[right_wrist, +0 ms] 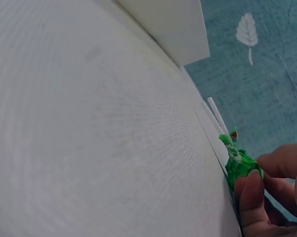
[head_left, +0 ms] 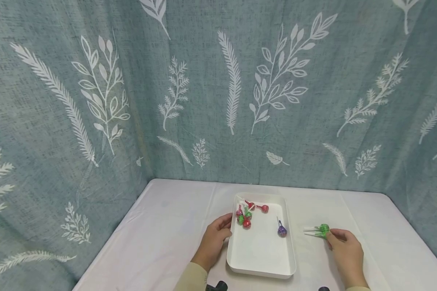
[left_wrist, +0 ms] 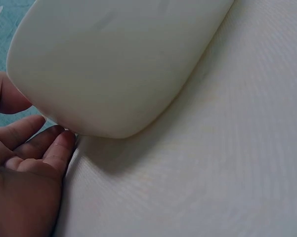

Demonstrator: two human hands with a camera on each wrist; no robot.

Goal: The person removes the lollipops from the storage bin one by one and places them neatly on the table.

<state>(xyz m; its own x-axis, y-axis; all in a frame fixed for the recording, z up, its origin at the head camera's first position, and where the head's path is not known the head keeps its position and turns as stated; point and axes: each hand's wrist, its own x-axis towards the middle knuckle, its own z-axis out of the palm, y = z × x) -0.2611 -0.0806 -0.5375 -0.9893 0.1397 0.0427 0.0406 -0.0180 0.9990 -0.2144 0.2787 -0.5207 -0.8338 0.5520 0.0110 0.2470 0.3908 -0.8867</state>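
Note:
My left hand [head_left: 212, 239] is at the left side of a white rectangular tray [head_left: 258, 254], its fingers curled against the outer wall. In the left wrist view, the fingertips [left_wrist: 62, 143] meet the lower edge of the tray [left_wrist: 113, 79]. To the right of the tray, my right hand [head_left: 344, 250] pinches the wrapped head of a green lollipop [head_left: 320, 234] between thumb and fingers. A second green lollipop [head_left: 324, 227] lies right alongside it, both white sticks pointing left. The right wrist view shows the green wrapper [right_wrist: 239, 165] at the fingertips, low by the tabletop.
Inside the tray, red lollipops [head_left: 247, 223], green ones [head_left: 248, 215] and a pinkish one [head_left: 239, 212] cluster at the far left. One red lollipop [head_left: 264, 208] and a purple one [head_left: 282, 231] lie apart. A leaf-patterned curtain [head_left: 211, 93] stands behind the white-covered table [head_left: 175, 218].

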